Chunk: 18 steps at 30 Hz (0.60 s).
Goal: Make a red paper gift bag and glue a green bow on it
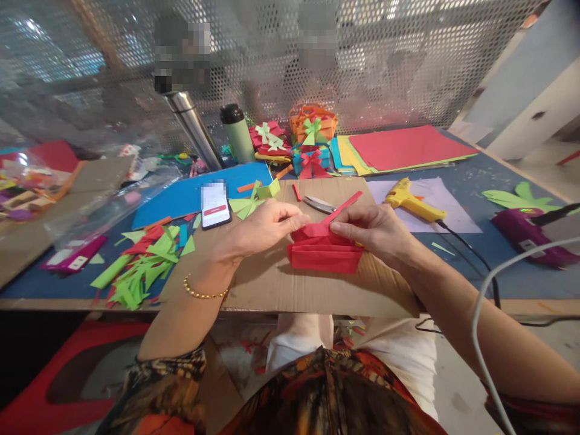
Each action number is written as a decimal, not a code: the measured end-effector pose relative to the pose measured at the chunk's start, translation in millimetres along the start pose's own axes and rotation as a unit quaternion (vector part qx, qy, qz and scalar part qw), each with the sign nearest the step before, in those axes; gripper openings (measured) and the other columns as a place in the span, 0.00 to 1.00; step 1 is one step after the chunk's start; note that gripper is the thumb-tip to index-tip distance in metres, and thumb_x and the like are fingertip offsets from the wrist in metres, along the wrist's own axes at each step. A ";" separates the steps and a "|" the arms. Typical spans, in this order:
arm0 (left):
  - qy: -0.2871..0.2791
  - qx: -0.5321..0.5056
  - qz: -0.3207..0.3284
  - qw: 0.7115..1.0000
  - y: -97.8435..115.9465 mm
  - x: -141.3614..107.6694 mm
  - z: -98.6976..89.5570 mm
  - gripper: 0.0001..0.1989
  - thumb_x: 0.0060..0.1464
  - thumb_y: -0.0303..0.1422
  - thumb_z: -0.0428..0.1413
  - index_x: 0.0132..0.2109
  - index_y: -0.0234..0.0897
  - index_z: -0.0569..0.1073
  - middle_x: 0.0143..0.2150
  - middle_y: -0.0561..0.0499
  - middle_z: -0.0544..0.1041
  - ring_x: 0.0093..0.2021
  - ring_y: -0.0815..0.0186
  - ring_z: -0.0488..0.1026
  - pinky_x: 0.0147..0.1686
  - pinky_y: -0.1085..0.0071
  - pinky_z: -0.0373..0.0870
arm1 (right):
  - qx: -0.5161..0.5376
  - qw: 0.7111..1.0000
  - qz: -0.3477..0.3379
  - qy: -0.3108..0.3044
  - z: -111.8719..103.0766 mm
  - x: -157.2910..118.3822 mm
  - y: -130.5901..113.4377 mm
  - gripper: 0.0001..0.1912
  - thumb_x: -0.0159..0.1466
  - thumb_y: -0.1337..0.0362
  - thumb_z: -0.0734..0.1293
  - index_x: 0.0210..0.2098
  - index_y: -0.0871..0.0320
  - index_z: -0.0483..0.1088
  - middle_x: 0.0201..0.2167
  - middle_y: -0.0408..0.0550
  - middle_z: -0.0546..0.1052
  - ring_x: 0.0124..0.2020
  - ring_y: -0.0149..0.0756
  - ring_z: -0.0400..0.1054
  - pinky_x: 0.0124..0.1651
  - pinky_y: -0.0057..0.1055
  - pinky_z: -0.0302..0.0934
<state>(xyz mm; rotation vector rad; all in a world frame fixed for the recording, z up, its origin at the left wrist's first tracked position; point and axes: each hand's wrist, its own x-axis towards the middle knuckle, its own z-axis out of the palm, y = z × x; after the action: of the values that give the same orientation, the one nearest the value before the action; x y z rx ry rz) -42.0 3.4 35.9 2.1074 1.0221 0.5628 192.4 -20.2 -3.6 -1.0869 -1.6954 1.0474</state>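
Observation:
A folded red paper box [326, 258] sits on the brown cardboard sheet [272, 290]. My left hand [272, 226] is closed at the box's back left, thumb and forefinger pinched on red paper. My right hand [374, 226] pinches the back right part of the red paper, near the foot of a red strip [348, 202] that slants up to the right. Scissors [320, 204] lie just behind the box, with a small red scrap [296, 192] beside them. The fingertips partly hide where the strip meets the box.
A yellow glue gun [414, 202] lies on pale paper at the right, its cable running forward. A phone [215, 205] and green paper scraps [154, 266] are at the left. Paper baskets [312, 130], bottles [238, 133] and coloured sheets [408, 145] stand or lie behind.

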 end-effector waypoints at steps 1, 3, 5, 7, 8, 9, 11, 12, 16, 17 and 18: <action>-0.001 0.001 0.002 1.000 1.5 0.4 2.7 0.19 0.62 0.42 0.57 0.27 0.35 0.72 0.25 0.54 0.69 0.28 0.70 0.62 0.27 0.73 0.57 | -0.004 1.000 -0.004 -0.004 0.9 0.2 -0.6 0.20 0.59 0.47 0.75 0.24 0.58 0.75 0.21 0.44 0.72 0.25 0.30 0.61 0.27 0.30 0.54; 0.000 -0.003 0.000 1.000 5.0 1.2 9.4 0.19 0.61 0.44 0.58 0.28 0.35 0.73 0.25 0.54 0.68 0.28 0.70 0.61 0.26 0.73 0.56 | -0.013 1.000 -0.017 -0.014 3.1 0.8 -2.0 0.21 0.60 0.47 0.74 0.24 0.58 0.75 0.21 0.43 0.70 0.25 0.30 0.60 0.27 0.30 0.52; 0.005 -0.021 -0.006 1.000 8.0 2.0 15.5 0.18 0.59 0.41 0.59 0.26 0.35 0.72 0.24 0.55 0.67 0.27 0.71 0.60 0.26 0.73 0.55 | -0.023 0.999 -0.028 -0.023 5.0 1.8 -3.0 0.22 0.61 0.46 0.73 0.23 0.57 0.73 0.19 0.42 0.68 0.25 0.30 0.59 0.27 0.30 0.50; 0.005 -0.046 -0.016 0.999 9.1 2.7 19.1 0.17 0.59 0.38 0.58 0.24 0.35 0.71 0.23 0.55 0.66 0.26 0.72 0.59 0.25 0.73 0.54 | -0.038 0.998 -0.035 -0.028 6.1 2.8 -3.2 0.24 0.62 0.45 0.73 0.21 0.57 0.71 0.18 0.41 0.65 0.24 0.29 0.57 0.27 0.31 0.48; 0.001 -0.056 -0.022 0.998 8.9 3.1 19.9 0.17 0.58 0.38 0.58 0.24 0.35 0.71 0.22 0.55 0.66 0.25 0.72 0.59 0.25 0.73 0.54 | -0.046 0.998 -0.036 -0.031 6.1 3.1 -3.1 0.25 0.62 0.44 0.73 0.20 0.57 0.69 0.18 0.41 0.64 0.24 0.29 0.57 0.27 0.31 0.48; -0.005 -0.066 -0.029 0.997 8.1 3.5 20.0 0.16 0.58 0.38 0.58 0.24 0.35 0.71 0.22 0.55 0.66 0.25 0.72 0.59 0.25 0.73 0.54 | -0.053 0.997 -0.036 -0.035 5.6 3.1 -2.9 0.26 0.62 0.43 0.72 0.19 0.57 0.68 0.18 0.40 0.64 0.24 0.29 0.56 0.27 0.31 0.47; -0.020 -0.086 -0.038 0.995 5.6 4.2 19.0 0.16 0.57 0.39 0.59 0.24 0.35 0.72 0.22 0.55 0.67 0.25 0.72 0.60 0.25 0.73 0.54 | -0.052 0.997 -0.024 -0.046 3.1 2.2 -2.6 0.29 0.62 0.41 0.72 0.19 0.56 0.67 0.17 0.40 0.63 0.23 0.28 0.55 0.27 0.31 0.47; -0.024 -0.097 -0.040 0.994 4.1 4.5 18.1 0.16 0.56 0.39 0.59 0.25 0.35 0.73 0.22 0.55 0.68 0.25 0.72 0.61 0.25 0.74 0.55 | -0.043 0.998 -0.013 -0.048 1.3 1.4 -2.6 0.30 0.63 0.39 0.71 0.19 0.57 0.67 0.17 0.40 0.63 0.23 0.28 0.54 0.26 0.30 0.47; -0.003 -0.130 -0.055 0.990 -0.9 5.5 15.0 0.15 0.53 0.41 0.62 0.25 0.34 0.74 0.23 0.53 0.71 0.25 0.71 0.64 0.25 0.74 0.58 | 0.007 0.999 0.023 -0.023 -7.0 -1.2 -2.9 0.34 0.65 0.31 0.65 0.26 0.57 0.76 0.21 0.46 0.73 0.26 0.33 0.66 0.30 0.31 0.58; 0.003 -0.135 -0.058 0.989 -1.6 5.7 14.5 0.15 0.52 0.41 0.62 0.26 0.35 0.75 0.23 0.53 0.71 0.25 0.71 0.64 0.25 0.74 0.58 | 0.008 1.000 0.024 -0.013 -8.2 -1.1 -2.7 0.36 0.65 0.30 0.64 0.28 0.58 0.78 0.23 0.47 0.76 0.27 0.34 0.68 0.32 0.31 0.60; 0.007 -0.139 -0.060 0.988 -1.9 5.9 14.2 0.15 0.51 0.41 0.62 0.26 0.34 0.76 0.23 0.53 0.72 0.26 0.71 0.65 0.26 0.74 0.59 | 0.000 1.000 0.022 -0.010 -8.8 -0.6 -2.3 0.37 0.65 0.29 0.64 0.29 0.58 0.78 0.24 0.49 0.76 0.28 0.35 0.70 0.32 0.32 0.60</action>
<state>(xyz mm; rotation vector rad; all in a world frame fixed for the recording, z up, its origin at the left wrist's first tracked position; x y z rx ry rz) -30.4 3.1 25.7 1.7876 1.0067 0.6219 200.3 -19.7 1.0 -1.1225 -1.6937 1.0881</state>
